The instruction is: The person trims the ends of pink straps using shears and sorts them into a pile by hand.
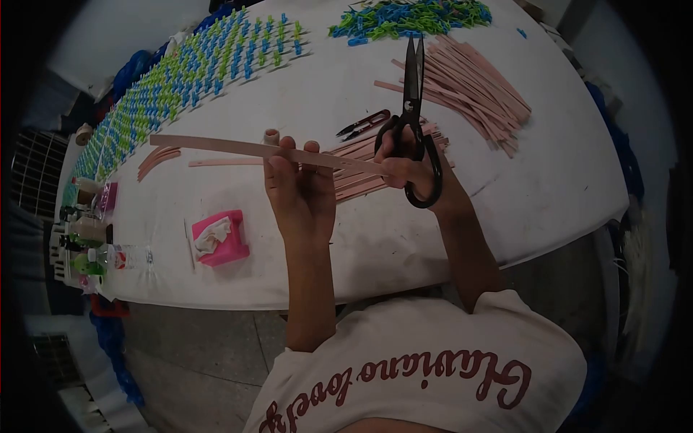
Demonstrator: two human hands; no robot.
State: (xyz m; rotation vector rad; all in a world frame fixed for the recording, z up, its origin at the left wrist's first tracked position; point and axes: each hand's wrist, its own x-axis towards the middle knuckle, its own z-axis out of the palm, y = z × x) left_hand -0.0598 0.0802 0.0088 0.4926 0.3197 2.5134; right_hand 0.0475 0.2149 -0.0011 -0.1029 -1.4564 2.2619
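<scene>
A long, flat pinkish strip (216, 145) is stretched between my hands above the table. My left hand (302, 189) is closed on its middle, with the thumb in front and fingertips behind. My right hand (406, 164) pinches the strip's right end and also has black scissors (411, 90) in its grip, blades pointing away from me. Whether the blades are fully together is hard to tell. Under my hands lies a stack of similar strips (354, 189), partly covered by them. Small thread snips (363, 125) rest just behind that stack.
A larger heap of strips (476, 90) fans out at the back right, near piled blue and green clips (411, 18). Rows of clips (195, 79) stand at the left. A pink tissue box (232, 249), a bottle (126, 257) and several curved strips (155, 160) also lie on the white table (433, 252).
</scene>
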